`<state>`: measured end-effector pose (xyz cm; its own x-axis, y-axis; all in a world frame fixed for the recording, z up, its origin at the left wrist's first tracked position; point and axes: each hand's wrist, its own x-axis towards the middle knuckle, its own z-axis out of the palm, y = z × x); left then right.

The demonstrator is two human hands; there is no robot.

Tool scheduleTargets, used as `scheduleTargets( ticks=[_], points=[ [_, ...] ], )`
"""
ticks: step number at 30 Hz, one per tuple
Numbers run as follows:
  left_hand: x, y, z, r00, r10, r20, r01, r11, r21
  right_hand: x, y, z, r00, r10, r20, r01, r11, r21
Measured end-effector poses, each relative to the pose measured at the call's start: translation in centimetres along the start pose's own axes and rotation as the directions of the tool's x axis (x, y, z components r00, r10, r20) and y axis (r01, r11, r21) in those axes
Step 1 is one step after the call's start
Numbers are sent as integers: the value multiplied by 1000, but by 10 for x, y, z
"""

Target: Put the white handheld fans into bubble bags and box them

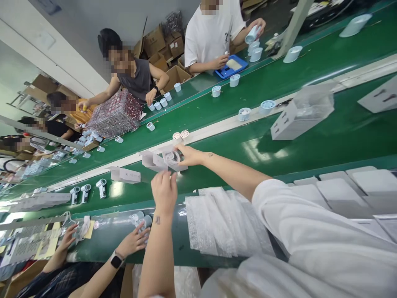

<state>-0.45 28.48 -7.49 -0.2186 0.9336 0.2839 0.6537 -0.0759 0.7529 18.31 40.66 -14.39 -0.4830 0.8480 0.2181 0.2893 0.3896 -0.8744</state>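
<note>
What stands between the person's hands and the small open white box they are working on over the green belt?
Nothing visible. The right hand grips a bagged part right at the white box; the left hand is at its near edge, contact unclear. A neighbouring box lies apart on the belt.

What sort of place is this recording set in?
Likely a factory packing line: long green conveyor belts, workers along them, small white devices and white cartons on the belts.
</note>
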Motion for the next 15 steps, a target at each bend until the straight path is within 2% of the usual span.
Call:
scheduleTargets(
  ticks=[2, 4, 5, 6, 7, 9, 11, 12, 14, 15],
  points=[
    [-16, -12, -39, 999, -48, -21, 47, 999, -17, -27, 6, -40, 998, 54, -33, -54, 999, 7],
    [-11, -40, -86, 989, -137, -59, 137, 991, -10, -58, 18, -83, 987, 133, -92, -132, 991, 16],
    [-1, -59, -110, 971, -240, 1, 240, 970, 39, -74, 25, -104, 977, 169, -129, -169, 986, 13],
    [14, -80, -131, 957, -289, -20, 289, 955, 68, -88, 34, -124, 965, 200, -169, -202, 979, 6],
    [33, -102, -150, 944, -330, -27, 331, 938, 104, -102, 42, -142, 952, 227, -208, -233, 973, -4],
    [74, -140, -178, 920, -391, 1, 373, 877, 302, -124, 60, -169, 920, 270, -284, -287, 958, -18],
    [108, -163, -194, 928, -372, -1, 340, 847, 408, -138, 74, -184, 889, 312, -337, -334, 943, -7],
    [120, -166, -197, 940, -341, -10, 307, 834, 459, -143, 79, -188, 876, 333, -349, -352, 936, 10],
    [124, -160, -194, 968, -252, 10, 213, 838, 502, -150, 84, -188, 860, 366, -355, -374, 926, 48],
    [116, -153, -188, 979, -205, 16, 167, 839, 518, -151, 84, -187, 857, 376, -351, -380, 923, 60]
  ],
)
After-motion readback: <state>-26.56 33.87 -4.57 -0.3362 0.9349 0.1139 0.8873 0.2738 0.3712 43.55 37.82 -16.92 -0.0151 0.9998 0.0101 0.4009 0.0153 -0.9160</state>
